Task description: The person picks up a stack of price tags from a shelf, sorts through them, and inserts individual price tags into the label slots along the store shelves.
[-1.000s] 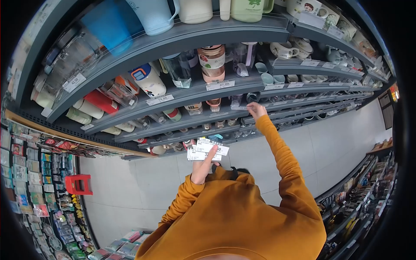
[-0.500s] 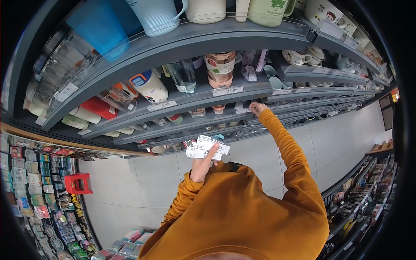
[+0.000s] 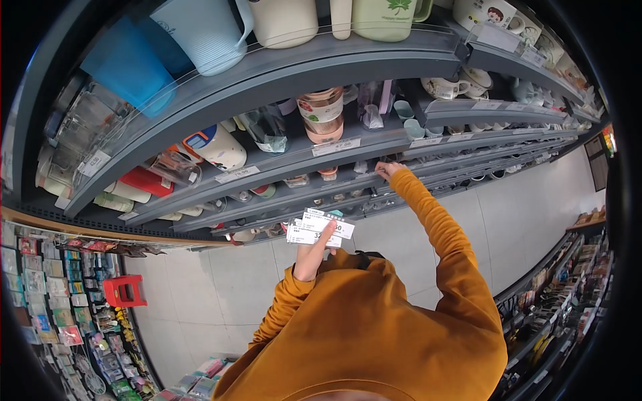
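Note:
My left hand (image 3: 310,259) is closed on several white printed price labels (image 3: 319,228), held fanned in front of my chest with the thumb across them. My right hand (image 3: 388,170) reaches out to the front edge of a lower shelf (image 3: 348,184). Its fingers are bent together at the label strip; what they grip, if anything, is too small to make out. Above that hand, small light-blue cups (image 3: 414,128) stand on the shelf. A pink and clear cup (image 3: 322,115) stands further left, over a price label (image 3: 336,146) on the shelf edge.
A blue plastic cup (image 3: 127,67) and pale mugs (image 3: 284,23) fill the top shelf. A red stool (image 3: 125,291) stands on the tiled floor (image 3: 194,287) to the left, beside hanging packaged goods (image 3: 57,287). Another stocked rack (image 3: 548,314) is at right.
The shelves have shifted left in view. My right hand has moved slightly left in view and remains at the shelf edge. My left hand keeps holding the price labels in nearly the same place.

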Demonstrator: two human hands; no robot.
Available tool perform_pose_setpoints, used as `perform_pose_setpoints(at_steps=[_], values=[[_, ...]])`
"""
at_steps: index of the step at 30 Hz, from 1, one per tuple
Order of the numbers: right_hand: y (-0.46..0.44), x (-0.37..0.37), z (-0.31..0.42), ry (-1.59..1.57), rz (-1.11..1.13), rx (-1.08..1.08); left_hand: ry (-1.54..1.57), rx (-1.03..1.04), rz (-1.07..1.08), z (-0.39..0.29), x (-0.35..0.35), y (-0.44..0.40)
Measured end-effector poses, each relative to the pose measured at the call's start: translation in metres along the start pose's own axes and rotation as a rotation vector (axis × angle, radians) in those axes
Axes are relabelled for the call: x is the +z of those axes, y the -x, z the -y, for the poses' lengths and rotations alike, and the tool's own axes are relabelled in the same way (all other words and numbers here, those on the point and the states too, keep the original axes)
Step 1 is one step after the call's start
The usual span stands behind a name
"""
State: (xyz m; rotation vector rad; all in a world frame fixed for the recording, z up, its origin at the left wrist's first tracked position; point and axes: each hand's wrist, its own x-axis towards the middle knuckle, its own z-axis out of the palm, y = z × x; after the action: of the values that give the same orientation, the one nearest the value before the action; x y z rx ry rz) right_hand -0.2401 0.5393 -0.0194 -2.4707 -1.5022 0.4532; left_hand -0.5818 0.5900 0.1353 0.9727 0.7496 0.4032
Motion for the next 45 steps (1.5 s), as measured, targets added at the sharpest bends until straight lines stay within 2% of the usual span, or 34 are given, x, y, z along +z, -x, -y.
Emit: perform_pose_setpoints(at_steps=[4,10,14,16,20,21,22,24,26,27,28,31,33,45], values=[[-0.007,0.009,-0.01,0.111,0.09,-0.045,0.029,-0.025,-0.046,0.01,0.013,0.004],[-0.014,0.033,-0.026,0.131,-0.094,-0.268,0.086,0.041,-0.083,0.013,0.044,0.013],[-0.006,0.017,-0.021,0.06,-0.159,-0.369,0.157,0.113,-0.153,0.017,0.073,0.021],[0.011,-0.016,-0.006,0.048,-0.288,-0.575,0.18,0.12,-0.226,0.015,0.093,0.031],[0.08,-0.139,0.051,-0.137,-0.599,-0.82,0.222,0.142,-0.294,0.034,0.117,0.046],[0.085,-0.162,0.055,-0.091,-0.7,-0.839,0.232,0.127,-0.301,0.04,0.122,0.049],[0.09,-0.184,0.059,-0.142,-0.732,-0.734,0.22,0.1,-0.309,0.044,0.127,0.052],[0.088,-0.215,0.073,-0.089,-0.931,-0.783,0.194,0.046,-0.325,0.05,0.137,0.06],[0.08,-0.22,0.079,-0.048,-0.798,-0.83,0.189,0.068,-0.338,0.046,0.15,0.066],[0.082,-0.224,0.083,-0.007,-0.631,-0.738,0.187,0.079,-0.342,0.041,0.155,0.067],[0.082,-0.232,0.09,0.046,-0.554,-0.671,0.191,0.121,-0.335,0.037,0.16,0.069],[0.064,-0.243,0.097,0.134,-0.45,-0.617,0.237,0.268,-0.308,0.02,0.174,0.071],[0.049,-0.246,0.095,0.272,-0.346,-0.593,0.25,0.288,-0.286,0.019,0.178,0.072],[0.028,-0.245,0.088,0.235,-0.15,-0.534,0.268,0.353,-0.25,-0.004,0.197,0.071]])
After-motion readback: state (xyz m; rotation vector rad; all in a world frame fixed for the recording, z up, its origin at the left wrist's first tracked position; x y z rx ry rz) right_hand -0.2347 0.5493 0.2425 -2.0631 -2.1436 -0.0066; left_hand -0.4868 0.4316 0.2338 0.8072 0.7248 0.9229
